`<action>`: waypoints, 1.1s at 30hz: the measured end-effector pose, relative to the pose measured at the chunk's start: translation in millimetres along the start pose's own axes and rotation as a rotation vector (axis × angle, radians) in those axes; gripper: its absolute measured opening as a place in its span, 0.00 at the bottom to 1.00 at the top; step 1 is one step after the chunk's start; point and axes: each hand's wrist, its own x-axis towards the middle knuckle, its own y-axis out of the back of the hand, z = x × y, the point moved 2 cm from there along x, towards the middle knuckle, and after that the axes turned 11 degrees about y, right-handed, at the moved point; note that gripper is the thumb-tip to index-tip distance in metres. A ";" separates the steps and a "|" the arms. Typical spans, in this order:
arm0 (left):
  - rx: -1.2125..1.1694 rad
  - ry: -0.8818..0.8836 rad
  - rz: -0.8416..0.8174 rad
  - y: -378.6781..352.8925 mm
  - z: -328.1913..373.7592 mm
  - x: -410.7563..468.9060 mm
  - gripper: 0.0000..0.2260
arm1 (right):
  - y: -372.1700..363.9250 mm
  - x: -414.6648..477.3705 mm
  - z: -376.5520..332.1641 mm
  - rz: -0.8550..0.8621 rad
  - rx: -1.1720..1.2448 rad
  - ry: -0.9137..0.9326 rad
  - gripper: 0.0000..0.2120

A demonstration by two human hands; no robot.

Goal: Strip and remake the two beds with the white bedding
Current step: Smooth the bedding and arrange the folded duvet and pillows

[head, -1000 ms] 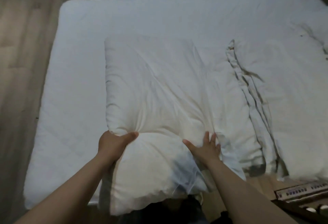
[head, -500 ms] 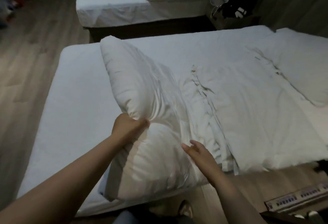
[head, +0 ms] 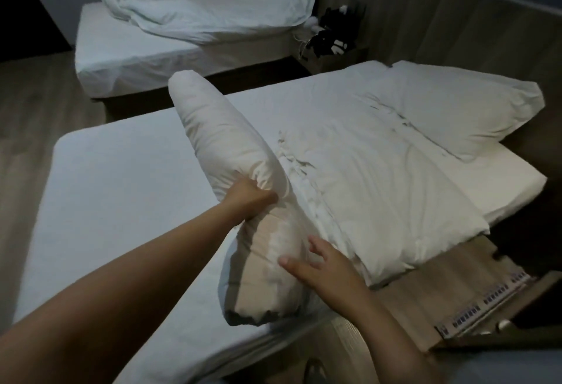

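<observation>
The pillow (head: 231, 152) now stands steeper at frame centre, left hand (head: 249, 198) clenched on it; right hand (head: 322, 265) released, fingers spread. Far bed (head: 127, 58) newly visible, dim.

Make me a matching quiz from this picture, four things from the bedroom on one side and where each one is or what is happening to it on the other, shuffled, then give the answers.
1. bare pillow
2. cased pillow
3. crumpled sheet
4. folded duvet

A. heaped on the far bed
B. lies flat across the middle of the near bed
C. gripped by the left hand, tipped up on edge
D. rests at the head of the near bed

Pairs: 1-C, 2-D, 3-A, 4-B
</observation>
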 end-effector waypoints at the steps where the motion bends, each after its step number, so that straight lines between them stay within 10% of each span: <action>1: 0.013 -0.004 -0.010 -5.6 5.1 0.9 0.10 | -6.1 -3.1 -3.9 -0.024 -0.011 -0.017 0.50; 13: 0.151 -0.034 -0.070 -40.1 29.1 8.0 0.16 | -46.1 10.6 -9.8 0.152 -0.359 -0.231 0.67; 27: 0.049 0.078 -0.109 -31.7 15.4 27.6 0.21 | -11.5 17.6 9.4 0.292 -0.427 0.031 0.09; 33: -0.088 0.234 -0.025 15.0 18.5 61.8 0.47 | -2.7 21.3 11.1 0.302 -0.445 0.103 0.11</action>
